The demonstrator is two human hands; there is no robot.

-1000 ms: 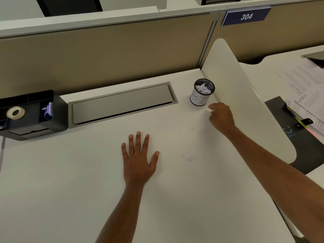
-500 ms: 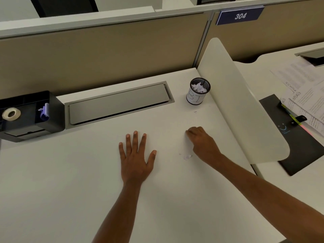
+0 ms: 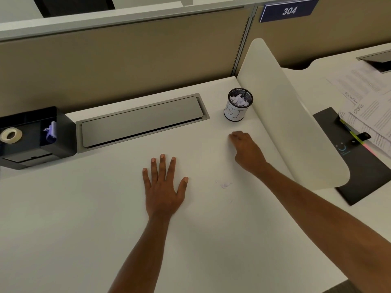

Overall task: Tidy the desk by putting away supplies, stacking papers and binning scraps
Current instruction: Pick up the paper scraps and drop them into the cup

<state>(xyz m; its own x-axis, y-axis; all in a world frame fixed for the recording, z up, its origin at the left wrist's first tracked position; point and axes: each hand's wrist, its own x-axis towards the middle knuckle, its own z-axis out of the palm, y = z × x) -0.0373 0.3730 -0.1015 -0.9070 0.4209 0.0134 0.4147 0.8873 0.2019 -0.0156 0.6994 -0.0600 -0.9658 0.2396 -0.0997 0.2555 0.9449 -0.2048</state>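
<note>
While the left hand (image 3: 164, 191) lies flat on the white table (image 3: 63, 218), palm down with its fingers (image 3: 161, 166) straight and spread wide, the right hand (image 3: 246, 152) sits farther back and to the right, close to the curved white divider (image 3: 285, 115). The right hand's fingers are curled under, with the tips bent down toward the table. The back of the hand hides them, so I cannot tell whether they pinch anything.

A small pale paper scrap (image 3: 226, 184) lies loose on the table between the two hands. It is to the right of the left thumb and nearer the person than the right hand, and it touches neither. A tinier fleck (image 3: 216, 181) sits just left of it.

Beyond the right hand and apart from it, a black mesh cup (image 3: 238, 111) stands upright near the table's far right corner. It has a hand-lettered white label and holds crumpled white paper bits (image 3: 239, 100).

A grey hatch lid (image 3: 141, 121) is set into the table along the back. At the left edge a black organiser (image 3: 63, 134) holds a tape roll (image 3: 11, 135) and a purple item (image 3: 51, 132) that is too small to identify.

Past the divider, printed papers (image 3: 368, 96) overlap a black folder (image 3: 364, 172). A blue sign (image 3: 288, 11) reading 304 hangs on the partition.
</note>
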